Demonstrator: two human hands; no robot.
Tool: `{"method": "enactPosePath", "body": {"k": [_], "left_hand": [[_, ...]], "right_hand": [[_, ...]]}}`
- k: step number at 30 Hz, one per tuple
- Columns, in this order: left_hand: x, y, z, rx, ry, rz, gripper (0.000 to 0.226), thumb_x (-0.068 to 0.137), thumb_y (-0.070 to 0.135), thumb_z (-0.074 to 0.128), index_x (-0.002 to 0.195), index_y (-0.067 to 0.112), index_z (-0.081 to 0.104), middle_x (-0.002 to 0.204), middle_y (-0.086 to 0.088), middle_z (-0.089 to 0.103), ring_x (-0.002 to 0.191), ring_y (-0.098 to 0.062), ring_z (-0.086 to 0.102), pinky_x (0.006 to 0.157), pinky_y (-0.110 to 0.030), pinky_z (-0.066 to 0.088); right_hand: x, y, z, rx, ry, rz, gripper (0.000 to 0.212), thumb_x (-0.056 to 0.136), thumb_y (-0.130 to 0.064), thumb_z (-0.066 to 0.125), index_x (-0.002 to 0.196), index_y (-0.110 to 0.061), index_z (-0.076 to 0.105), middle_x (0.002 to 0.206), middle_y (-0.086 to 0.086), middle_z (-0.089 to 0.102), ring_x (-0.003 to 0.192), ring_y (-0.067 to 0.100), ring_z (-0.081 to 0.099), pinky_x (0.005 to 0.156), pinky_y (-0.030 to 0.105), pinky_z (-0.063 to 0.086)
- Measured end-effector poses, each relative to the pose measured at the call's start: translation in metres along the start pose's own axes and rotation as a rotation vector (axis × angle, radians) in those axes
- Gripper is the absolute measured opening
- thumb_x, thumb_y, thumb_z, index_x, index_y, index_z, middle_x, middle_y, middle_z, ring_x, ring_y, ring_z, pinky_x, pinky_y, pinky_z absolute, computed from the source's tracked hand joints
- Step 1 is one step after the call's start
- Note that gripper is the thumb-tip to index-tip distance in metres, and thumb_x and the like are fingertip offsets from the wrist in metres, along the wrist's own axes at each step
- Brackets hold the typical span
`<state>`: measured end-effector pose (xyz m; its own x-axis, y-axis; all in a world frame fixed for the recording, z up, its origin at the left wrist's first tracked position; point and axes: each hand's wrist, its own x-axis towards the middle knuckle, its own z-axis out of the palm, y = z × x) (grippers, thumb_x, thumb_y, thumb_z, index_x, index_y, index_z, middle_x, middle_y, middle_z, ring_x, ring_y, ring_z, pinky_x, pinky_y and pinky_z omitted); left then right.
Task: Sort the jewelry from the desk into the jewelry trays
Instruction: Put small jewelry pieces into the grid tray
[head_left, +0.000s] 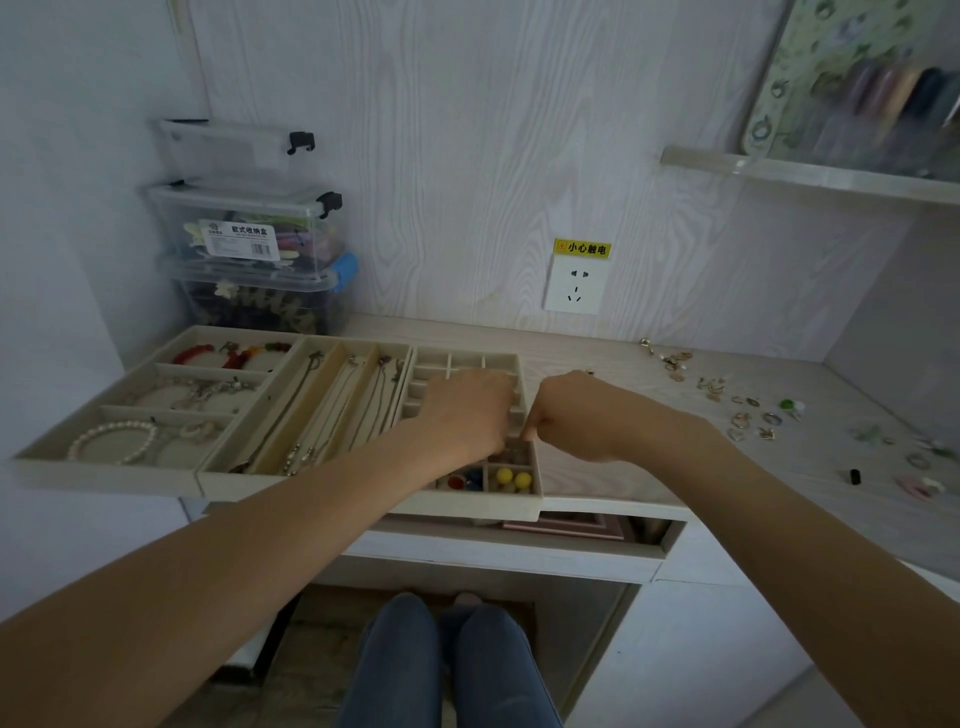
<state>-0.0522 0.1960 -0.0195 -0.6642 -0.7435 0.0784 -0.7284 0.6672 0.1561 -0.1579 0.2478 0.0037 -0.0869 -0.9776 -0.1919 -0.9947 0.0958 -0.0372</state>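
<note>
Three beige jewelry trays stand side by side on the desk: a bracelet tray (47, 457) on the left, a necklace tray (332, 348) in the middle and a small-compartment tray (467, 506) on the right. My left hand (462, 415) lies palm down over the small-compartment tray, fingers curled into it; what they hold is hidden. My right hand (576, 415) hovers at that tray's right rim, fingers curled with the fingertips pointing down at a compartment. Yellow bead earrings (511, 478) and red and blue studs (462, 480) fill its front cells. Loose rings and earrings (748, 415) are scattered on the desk's right side.
Stacked clear storage boxes (249, 234) stand in the back left corner. A wall socket (574, 283) with a yellow warning label sits behind the trays. A shelf (810, 171) hangs at upper right. An open drawer (571, 525) lies under the desk edge, above my knees.
</note>
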Motion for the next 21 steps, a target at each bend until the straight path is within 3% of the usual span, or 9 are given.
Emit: {"method": "enactPosePath", "body": {"k": [2, 3, 5, 7, 9, 11, 13, 17, 21], "left_hand": [[0.000, 0.001, 0.000, 0.035, 0.011, 0.004, 0.003, 0.084, 0.010, 0.060, 0.087, 0.011, 0.059, 0.094, -0.009, 0.064, 0.092, -0.024, 0.062, 0.084, -0.037, 0.049], [0.000, 0.002, 0.001, 0.059, 0.020, 0.009, 0.007, 0.085, 0.010, 0.059, 0.092, 0.009, 0.059, 0.097, -0.009, 0.064, 0.093, -0.024, 0.061, 0.083, -0.037, 0.047], [-0.001, 0.003, 0.001, 0.091, 0.021, 0.021, 0.003, 0.086, 0.013, 0.057, 0.087, 0.013, 0.054, 0.099, -0.009, 0.062, 0.094, -0.024, 0.060, 0.083, -0.036, 0.045], [-0.003, 0.004, -0.001, 0.087, 0.007, 0.035, 0.013, 0.085, 0.016, 0.059, 0.080, 0.017, 0.046, 0.099, -0.008, 0.061, 0.094, -0.024, 0.059, 0.085, -0.037, 0.045], [-0.004, 0.002, -0.003, 0.042, -0.010, 0.032, 0.009, 0.082, 0.016, 0.062, 0.084, 0.013, 0.054, 0.096, -0.008, 0.062, 0.096, -0.026, 0.059, 0.089, -0.041, 0.046], [-0.004, 0.000, -0.003, -0.011, -0.009, 0.016, 0.012, 0.081, 0.014, 0.063, 0.075, 0.011, 0.053, 0.087, -0.005, 0.060, 0.094, -0.028, 0.061, 0.087, -0.042, 0.048], [-0.004, -0.002, -0.005, -0.028, -0.003, 0.012, 0.033, 0.081, 0.012, 0.064, 0.060, 0.019, 0.039, 0.080, -0.002, 0.057, 0.091, -0.027, 0.063, 0.084, -0.041, 0.050], [-0.003, -0.002, -0.004, -0.015, 0.006, 0.016, 0.041, 0.080, 0.013, 0.065, 0.059, 0.020, 0.031, 0.083, -0.007, 0.060, 0.090, -0.025, 0.061, 0.085, -0.040, 0.048], [-0.002, -0.003, -0.002, -0.020, -0.018, 0.019, 0.035, 0.081, 0.016, 0.065, 0.065, 0.020, 0.034, 0.083, -0.006, 0.058, 0.093, -0.024, 0.060, 0.091, -0.042, 0.048]], "right_hand": [[-0.001, -0.002, 0.000, -0.020, 0.001, 0.001, 0.030, 0.096, -0.012, 0.040, 0.112, -0.005, 0.065, 0.112, 0.013, 0.065, 0.100, 0.025, 0.062, 0.092, 0.038, 0.050], [-0.001, -0.003, 0.001, -0.033, 0.006, 0.000, 0.030, 0.096, -0.012, 0.040, 0.112, -0.005, 0.065, 0.111, 0.012, 0.065, 0.099, 0.024, 0.062, 0.090, 0.036, 0.051], [-0.001, -0.007, 0.001, -0.061, 0.010, -0.003, 0.030, 0.097, -0.010, 0.040, 0.114, -0.006, 0.064, 0.111, 0.010, 0.065, 0.097, 0.022, 0.062, 0.088, 0.034, 0.051], [-0.001, -0.009, 0.002, -0.073, 0.007, -0.004, 0.029, 0.096, -0.007, 0.040, 0.113, -0.007, 0.064, 0.110, 0.009, 0.065, 0.097, 0.022, 0.062, 0.089, 0.033, 0.051], [0.000, -0.010, 0.001, -0.083, -0.006, -0.006, 0.028, 0.095, -0.005, 0.040, 0.110, -0.007, 0.064, 0.107, 0.008, 0.065, 0.094, 0.021, 0.062, 0.085, 0.032, 0.052], [0.001, -0.010, 0.001, -0.094, -0.006, -0.006, 0.020, 0.094, -0.007, 0.042, 0.094, -0.005, 0.062, 0.091, 0.005, 0.062, 0.082, 0.018, 0.060, 0.071, 0.027, 0.051], [-0.001, -0.012, -0.001, -0.095, 0.014, 0.003, 0.021, 0.093, -0.011, 0.046, 0.073, -0.009, 0.051, 0.075, 0.000, 0.052, 0.065, 0.013, 0.050, 0.058, 0.022, 0.043], [0.001, -0.015, 0.001, -0.111, 0.065, -0.001, 0.012, 0.090, -0.012, 0.052, 0.097, -0.010, 0.061, 0.084, 0.003, 0.052, 0.075, 0.018, 0.053, 0.068, 0.028, 0.046], [0.006, -0.014, 0.006, -0.041, 0.054, 0.014, 0.016, 0.091, -0.015, 0.055, 0.104, -0.007, 0.062, 0.092, 0.006, 0.061, 0.085, 0.022, 0.060, 0.075, 0.031, 0.051]]}}
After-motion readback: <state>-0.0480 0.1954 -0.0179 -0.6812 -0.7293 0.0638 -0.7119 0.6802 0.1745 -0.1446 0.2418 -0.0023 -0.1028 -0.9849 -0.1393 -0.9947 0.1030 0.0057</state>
